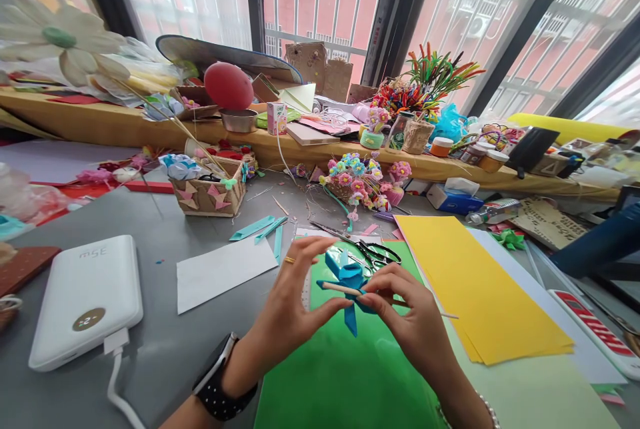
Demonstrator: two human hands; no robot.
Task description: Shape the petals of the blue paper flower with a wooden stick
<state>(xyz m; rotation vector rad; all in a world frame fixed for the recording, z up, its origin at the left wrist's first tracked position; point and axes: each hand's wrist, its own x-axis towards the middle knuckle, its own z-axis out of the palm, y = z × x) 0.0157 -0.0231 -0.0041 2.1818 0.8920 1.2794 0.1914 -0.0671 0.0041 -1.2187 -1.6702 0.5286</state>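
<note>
a thin wooden stick [340, 289] runs left to right, slanting slightly down rightward, its left end lying across a blue folded-paper piece [353, 273] with points fanning outward. both are above a green sheet [345, 375]; black-handled scissors [380, 254] lie just beyond. the right hand [410, 305] pinches the stick beside the paper, hiding its middle — the left hand's [293, 295] fingers are spread, thumb near a lower point.

A power bank [93, 289] lies left; a tissue box [456, 201] sits right.
</note>
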